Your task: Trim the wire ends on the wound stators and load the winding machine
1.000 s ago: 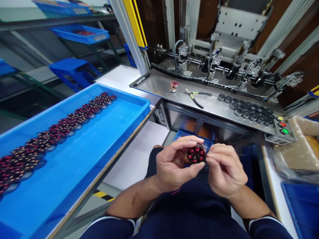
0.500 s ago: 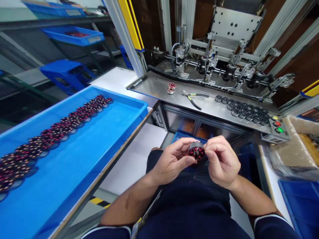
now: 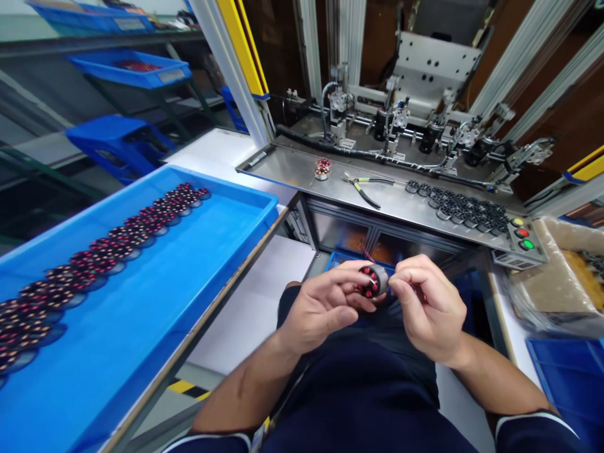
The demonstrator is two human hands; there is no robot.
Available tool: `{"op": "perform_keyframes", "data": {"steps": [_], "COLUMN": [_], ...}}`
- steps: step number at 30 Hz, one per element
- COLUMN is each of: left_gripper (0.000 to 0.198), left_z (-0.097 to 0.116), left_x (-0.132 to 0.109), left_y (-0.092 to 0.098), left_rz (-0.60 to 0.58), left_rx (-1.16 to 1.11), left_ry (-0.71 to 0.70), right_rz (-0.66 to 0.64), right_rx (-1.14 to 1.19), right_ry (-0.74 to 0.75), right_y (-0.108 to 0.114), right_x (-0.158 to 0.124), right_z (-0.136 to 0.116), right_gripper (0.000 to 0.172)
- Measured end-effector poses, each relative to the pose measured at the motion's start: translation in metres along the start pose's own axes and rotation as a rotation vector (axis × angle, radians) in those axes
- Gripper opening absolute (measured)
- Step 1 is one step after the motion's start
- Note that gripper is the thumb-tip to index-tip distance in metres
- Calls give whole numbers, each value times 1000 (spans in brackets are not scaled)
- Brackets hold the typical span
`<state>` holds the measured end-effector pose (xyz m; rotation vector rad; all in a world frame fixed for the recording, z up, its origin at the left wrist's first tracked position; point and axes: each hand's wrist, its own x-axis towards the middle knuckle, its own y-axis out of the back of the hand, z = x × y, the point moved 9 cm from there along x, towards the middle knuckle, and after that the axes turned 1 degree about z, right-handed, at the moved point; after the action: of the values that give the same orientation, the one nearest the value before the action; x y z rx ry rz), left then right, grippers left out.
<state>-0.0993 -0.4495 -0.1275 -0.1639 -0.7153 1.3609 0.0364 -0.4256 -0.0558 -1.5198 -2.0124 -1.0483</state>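
A wound motor stator [image 3: 380, 281] with a grey outer ring and red windings is held in front of my lap. My left hand [image 3: 318, 308] has its fingers around the stator's left side, while the thumb stands off below. At the right edge of the ring, my right hand [image 3: 429, 308] pinches something thin, with bits of red wire showing by its fingers. On the metal ledge ahead lie a pair of yellow-and-black cutting pliers [image 3: 362, 192] and a few red-and-copper stators [image 3: 322, 168].
Rows of red-and-copper stators [image 3: 125, 234] fill part of a blue tray [image 3: 189, 277] at left. Several black rings [image 3: 465, 206] sit on the metal ledge [image 3: 287, 167], beside a button box [image 3: 521, 242]. Behind is a machine with winding fixtures [image 3: 431, 135]; a cardboard box [image 3: 542, 270] stands right.
The stator has turned so its open face points more to the left. My left thumb has come off it, and my right hand has shifted slightly right.
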Motion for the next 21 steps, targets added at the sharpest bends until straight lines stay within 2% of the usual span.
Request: {"op": "perform_keyframes", "data": {"steps": [3,7,10,12,14,17,21], "left_gripper": [24,46,62,62,52,32,30], "left_z": [8,8,-10,-24,-30,-28,-18], "left_x": [-1,0,0,-3,-7,-8,-5], "left_y": [4,10,7,-5,-14,-15,-14], "left_rz": [32,115,110,1,-95,-92,-30], "left_rx": [22,-48,-108,-151,-180,-187,-109], "left_ry": [-91,-89,111,272,340,292,139], "right_rz": [-35,-81,-96,-110,-126,-117,-54], "right_rx": [38,57,16,-15,-36,-58,-13], "right_ry": [-31,48,147,199,231,226,91], "right_y": [-2,-4,-3,-2,-1,0,2], "right_x": [3,4,3,2,1,1,1], "right_z": [1,-7,-13,-16,-18,-20,-13], "right_gripper": [15,14,11,9,9,9,13]}}
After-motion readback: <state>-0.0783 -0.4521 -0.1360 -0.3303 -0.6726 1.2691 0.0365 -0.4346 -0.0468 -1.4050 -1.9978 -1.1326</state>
